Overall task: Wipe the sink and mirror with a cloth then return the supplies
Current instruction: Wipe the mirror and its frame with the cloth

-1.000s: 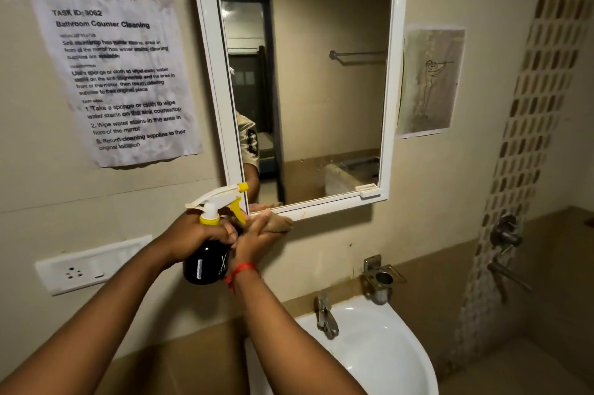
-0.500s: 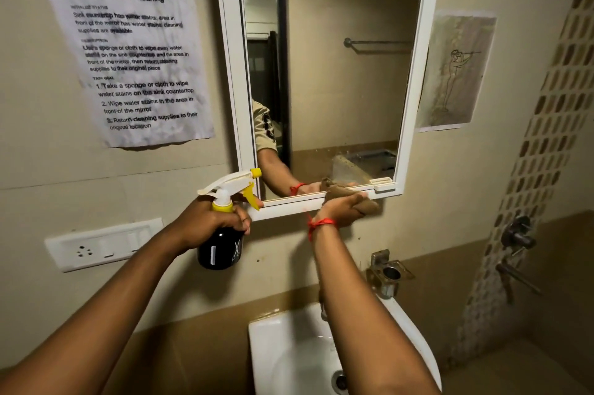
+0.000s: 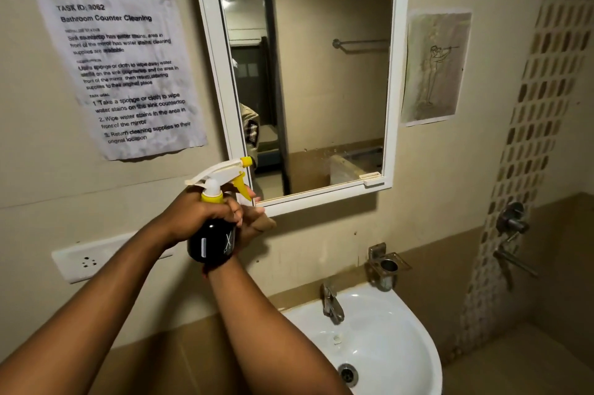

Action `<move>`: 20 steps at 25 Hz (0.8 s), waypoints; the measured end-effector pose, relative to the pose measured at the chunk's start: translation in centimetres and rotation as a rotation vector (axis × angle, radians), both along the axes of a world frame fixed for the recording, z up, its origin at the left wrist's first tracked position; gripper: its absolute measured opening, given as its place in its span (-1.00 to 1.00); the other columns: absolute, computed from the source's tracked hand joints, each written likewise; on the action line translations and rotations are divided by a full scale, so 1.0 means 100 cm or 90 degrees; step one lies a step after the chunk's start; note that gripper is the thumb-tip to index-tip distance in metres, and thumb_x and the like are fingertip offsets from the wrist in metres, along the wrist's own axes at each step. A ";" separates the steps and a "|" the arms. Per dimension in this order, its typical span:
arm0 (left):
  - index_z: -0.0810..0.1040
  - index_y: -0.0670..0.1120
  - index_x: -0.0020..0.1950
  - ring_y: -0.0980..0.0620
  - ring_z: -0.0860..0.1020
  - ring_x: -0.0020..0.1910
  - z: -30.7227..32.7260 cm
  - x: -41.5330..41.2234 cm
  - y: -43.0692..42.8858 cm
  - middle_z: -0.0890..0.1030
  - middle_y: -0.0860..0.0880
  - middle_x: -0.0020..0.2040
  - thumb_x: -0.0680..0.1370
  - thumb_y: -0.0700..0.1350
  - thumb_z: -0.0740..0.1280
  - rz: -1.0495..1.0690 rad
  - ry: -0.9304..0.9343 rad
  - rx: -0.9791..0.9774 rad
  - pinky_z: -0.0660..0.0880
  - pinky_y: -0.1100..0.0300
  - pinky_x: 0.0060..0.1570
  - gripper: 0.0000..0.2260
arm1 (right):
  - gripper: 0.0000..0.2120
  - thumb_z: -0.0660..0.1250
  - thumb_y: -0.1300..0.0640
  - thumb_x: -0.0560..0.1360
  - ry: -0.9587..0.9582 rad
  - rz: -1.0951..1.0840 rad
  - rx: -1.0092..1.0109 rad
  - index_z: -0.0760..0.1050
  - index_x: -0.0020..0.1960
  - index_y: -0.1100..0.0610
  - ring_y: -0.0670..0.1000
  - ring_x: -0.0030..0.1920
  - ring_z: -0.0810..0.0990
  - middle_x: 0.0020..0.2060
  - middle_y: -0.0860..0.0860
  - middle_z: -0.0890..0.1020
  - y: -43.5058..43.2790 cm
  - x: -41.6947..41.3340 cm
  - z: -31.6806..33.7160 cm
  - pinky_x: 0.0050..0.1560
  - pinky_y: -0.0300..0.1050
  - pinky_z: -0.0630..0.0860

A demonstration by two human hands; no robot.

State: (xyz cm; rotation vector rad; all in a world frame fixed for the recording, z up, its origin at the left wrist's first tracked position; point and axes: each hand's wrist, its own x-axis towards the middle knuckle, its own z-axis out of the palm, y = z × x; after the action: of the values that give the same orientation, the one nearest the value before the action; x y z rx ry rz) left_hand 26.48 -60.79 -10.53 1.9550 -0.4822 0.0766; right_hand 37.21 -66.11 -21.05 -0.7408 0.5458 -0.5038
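the left hand [image 3: 205, 217] grips the spray bottle [image 3: 213, 233]; the right hand [image 3: 254, 221], at its 3 o'clock, clutches a tan cloth [image 3: 265, 224] under the mirror [image 3: 305, 73] frame's lower-left corner. mirror wiping seems underway; returning supplies remains. the sink [image 3: 379, 330] lies at 5 o'clock.

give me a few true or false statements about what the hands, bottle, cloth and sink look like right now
1. The left hand holds a black spray bottle. True.
2. The bottle's nozzle tip is red. False: it is yellow, on a white spray head.
3. The right hand holds a brown cloth at the bottom left corner of the mirror. True.
4. The sink is full of water. False: the basin looks empty and its drain shows.
5. The spray bottle stands on the sink rim. False: it is held up in the air, left of the mirror's corner.
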 end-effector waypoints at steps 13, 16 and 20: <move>0.56 -0.40 0.12 -0.12 0.58 -0.26 -0.031 0.043 -0.109 0.60 -0.19 -0.29 0.29 -0.35 0.39 -0.088 0.066 -0.022 0.58 0.14 -0.08 -0.60 | -0.49 0.09 -0.26 0.61 -0.090 -0.068 0.163 0.40 -0.17 0.17 0.01 -0.55 0.45 -0.49 0.03 0.51 -0.272 0.084 0.007 -0.41 -0.21 0.43; 0.57 -0.41 0.02 -0.10 0.60 -0.25 -0.027 0.061 -0.143 0.63 -0.19 -0.27 0.23 -0.23 0.46 -0.068 0.053 -0.015 0.58 0.15 -0.07 -0.58 | -0.64 0.14 -0.06 0.67 -0.096 -0.071 0.043 0.47 -0.11 0.20 -0.07 -0.48 0.58 -0.42 0.00 0.56 -0.313 0.075 0.017 -0.49 -0.35 0.44; 0.62 -0.27 -0.13 -0.07 0.61 -0.30 -0.027 0.079 -0.192 0.62 -0.22 -0.29 0.21 -0.32 0.43 -0.040 0.047 -0.066 0.58 0.17 -0.13 -0.76 | -0.60 0.27 0.02 0.62 -0.141 -0.098 -0.403 0.42 0.37 0.21 0.07 0.24 0.60 0.22 0.11 0.62 -0.347 0.086 0.006 0.17 -0.34 0.47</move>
State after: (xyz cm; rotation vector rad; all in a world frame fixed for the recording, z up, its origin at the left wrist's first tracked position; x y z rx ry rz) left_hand 34.37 -80.00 -13.26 1.8326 -0.4807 -0.0098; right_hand 45.85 -100.83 -20.42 -1.2311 0.2289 -0.9108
